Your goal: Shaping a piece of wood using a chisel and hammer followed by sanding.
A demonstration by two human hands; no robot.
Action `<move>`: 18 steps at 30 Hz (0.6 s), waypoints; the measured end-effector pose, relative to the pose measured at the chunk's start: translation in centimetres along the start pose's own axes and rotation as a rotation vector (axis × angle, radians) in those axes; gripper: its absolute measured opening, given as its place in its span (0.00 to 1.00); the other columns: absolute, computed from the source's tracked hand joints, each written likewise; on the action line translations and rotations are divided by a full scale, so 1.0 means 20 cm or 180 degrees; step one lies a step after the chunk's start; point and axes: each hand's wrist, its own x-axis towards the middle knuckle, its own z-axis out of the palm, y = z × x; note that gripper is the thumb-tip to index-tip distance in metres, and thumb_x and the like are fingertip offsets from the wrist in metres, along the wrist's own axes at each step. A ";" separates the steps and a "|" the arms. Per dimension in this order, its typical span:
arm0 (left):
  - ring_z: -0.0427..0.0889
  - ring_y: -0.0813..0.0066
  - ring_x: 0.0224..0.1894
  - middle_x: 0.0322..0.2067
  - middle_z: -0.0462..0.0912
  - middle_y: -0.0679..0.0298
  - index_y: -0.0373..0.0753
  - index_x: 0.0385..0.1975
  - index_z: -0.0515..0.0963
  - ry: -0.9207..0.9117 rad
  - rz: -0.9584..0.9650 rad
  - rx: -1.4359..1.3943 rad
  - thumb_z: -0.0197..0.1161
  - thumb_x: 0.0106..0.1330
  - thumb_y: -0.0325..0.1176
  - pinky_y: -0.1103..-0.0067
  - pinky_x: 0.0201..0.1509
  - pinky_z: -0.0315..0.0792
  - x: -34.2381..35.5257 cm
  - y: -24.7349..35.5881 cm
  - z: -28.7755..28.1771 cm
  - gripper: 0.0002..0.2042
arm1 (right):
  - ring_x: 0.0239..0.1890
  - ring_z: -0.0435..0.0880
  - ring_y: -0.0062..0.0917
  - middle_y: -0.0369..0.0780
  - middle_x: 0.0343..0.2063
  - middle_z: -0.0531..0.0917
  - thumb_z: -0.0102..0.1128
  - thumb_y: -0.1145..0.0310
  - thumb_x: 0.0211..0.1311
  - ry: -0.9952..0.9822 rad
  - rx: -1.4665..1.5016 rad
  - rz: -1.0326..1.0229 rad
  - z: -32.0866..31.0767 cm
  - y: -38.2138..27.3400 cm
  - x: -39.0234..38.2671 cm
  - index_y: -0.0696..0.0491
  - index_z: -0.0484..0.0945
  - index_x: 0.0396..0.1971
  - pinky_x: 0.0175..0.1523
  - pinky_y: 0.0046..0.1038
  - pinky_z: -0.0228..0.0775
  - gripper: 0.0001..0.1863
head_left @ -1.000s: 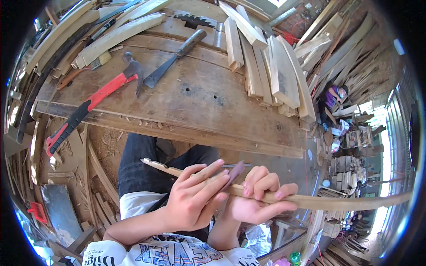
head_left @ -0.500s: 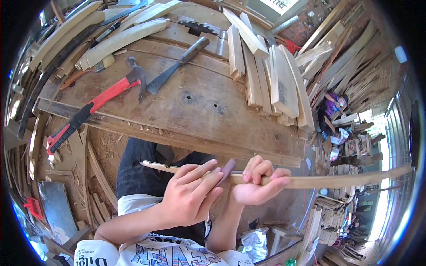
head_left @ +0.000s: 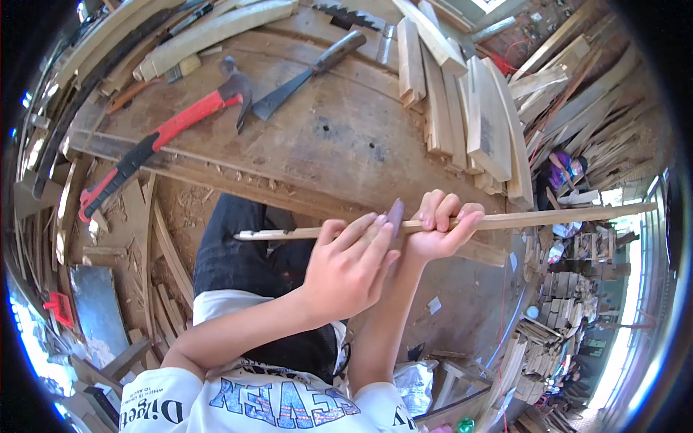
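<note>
Wooden long thin stick (head_left: 548, 216) held level above scarred plank worktop (head_left: 339, 137) | right hand (head_left: 437, 231) grip closed round stick | left hand (head_left: 346, 270) pinching small purple blade (head_left: 395, 215) against stick, fingers half-extended | red-handled hammer (head_left: 162, 137) on worktop, well apart

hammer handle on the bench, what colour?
Red with a black grip end; the hammer lies on the wooden workbench. Head view shows it.

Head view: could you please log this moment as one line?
left hand: presses small blade on wooden strip | right hand: grips strip | workbench: hammer, chisel
</note>
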 end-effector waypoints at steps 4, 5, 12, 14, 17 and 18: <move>0.81 0.56 0.52 0.48 0.84 0.48 0.26 0.50 0.77 -0.0199 0.0071 0.0148 0.65 0.61 0.33 0.65 0.50 0.69 -0.03 0.02 0.05 0.20 | 0.08 0.51 0.13 0.29 0.08 0.56 0.38 0.48 0.79 0.0034 0.0034 0.0084 -0.11 0.02 -0.02 0.45 0.61 0.28 0.14 0.18 0.42 0.20; 0.81 0.56 0.52 0.49 0.83 0.48 0.26 0.50 0.77 -0.0187 0.0158 0.0175 0.65 0.61 0.33 0.65 0.50 0.70 -0.06 0.02 0.05 0.20 | 0.09 0.52 0.13 0.29 0.09 0.56 0.37 0.47 0.79 -0.0061 0.0165 0.0087 -0.13 0.03 -0.02 0.45 0.61 0.28 0.15 0.18 0.42 0.21; 0.79 0.57 0.44 0.50 0.83 0.49 0.26 0.53 0.77 -0.0086 0.0200 -0.0029 0.67 0.57 0.32 0.70 0.45 0.72 -0.09 0.00 0.12 0.24 | 0.11 0.56 0.14 0.28 0.10 0.60 0.31 0.42 0.79 -0.0127 0.0651 0.0039 -0.09 -0.07 -0.06 0.44 0.66 0.32 0.17 0.17 0.45 0.23; 0.78 0.56 0.42 0.50 0.83 0.48 0.26 0.52 0.78 -0.0045 0.0027 -0.0328 0.68 0.57 0.31 0.70 0.43 0.72 -0.06 0.01 0.05 0.23 | 0.11 0.56 0.14 0.28 0.10 0.60 0.30 0.42 0.78 -0.0259 0.0507 -0.0051 -0.04 -0.15 -0.10 0.44 0.66 0.32 0.17 0.17 0.45 0.24; 0.80 0.55 0.42 0.48 0.84 0.48 0.27 0.50 0.80 0.0082 0.0045 -0.0509 0.68 0.55 0.31 0.68 0.41 0.74 -0.05 0.05 -0.12 0.23 | 0.12 0.59 0.16 0.30 0.12 0.64 0.28 0.42 0.78 -0.0514 0.0189 -0.0259 0.03 -0.25 -0.17 0.46 0.66 0.32 0.19 0.18 0.49 0.25; 0.81 0.54 0.41 0.47 0.85 0.48 0.28 0.50 0.80 0.0359 0.0022 -0.0599 0.68 0.56 0.32 0.68 0.41 0.75 -0.06 0.06 -0.16 0.22 | 0.13 0.60 0.16 0.30 0.13 0.64 0.28 0.42 0.79 -0.0491 0.0220 -0.0279 0.05 -0.27 -0.20 0.46 0.66 0.33 0.19 0.19 0.50 0.25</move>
